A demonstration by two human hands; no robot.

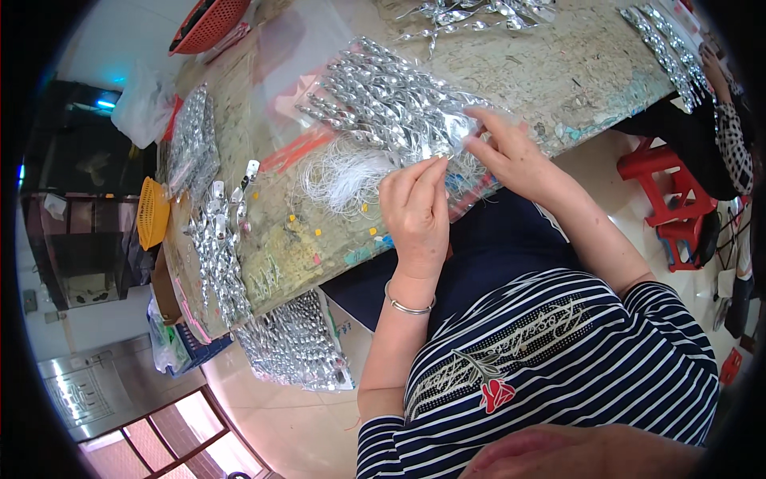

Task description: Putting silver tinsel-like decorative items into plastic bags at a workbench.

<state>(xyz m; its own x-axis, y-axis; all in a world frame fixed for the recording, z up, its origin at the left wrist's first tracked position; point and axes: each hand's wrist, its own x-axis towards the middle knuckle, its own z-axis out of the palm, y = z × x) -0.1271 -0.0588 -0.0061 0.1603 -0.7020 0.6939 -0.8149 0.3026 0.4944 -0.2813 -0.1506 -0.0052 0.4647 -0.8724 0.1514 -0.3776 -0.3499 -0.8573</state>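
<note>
A bundle of shiny silver twisted strips (383, 92) lies across the table in front of me. At its near right end, my right hand (515, 160) has its thumb and forefinger around a silver strip end (457, 130). My left hand (419, 211) is closed in a pinch just beside it, below the strips. What sits between those fingertips is too small to make out. A loose heap of thin white string (343, 177) lies left of my left hand, with more string partly hidden behind the hand.
More silver strips (219, 255) lie at the table's left edge, and another bundle (299, 343) hangs below it. A clear plastic bag (295, 48) lies behind the main bundle. A red basket (211, 24) stands at far left, a yellow basket (152, 211) nearer. Red stools (666, 188) and another person's sleeve (734, 148) are at right.
</note>
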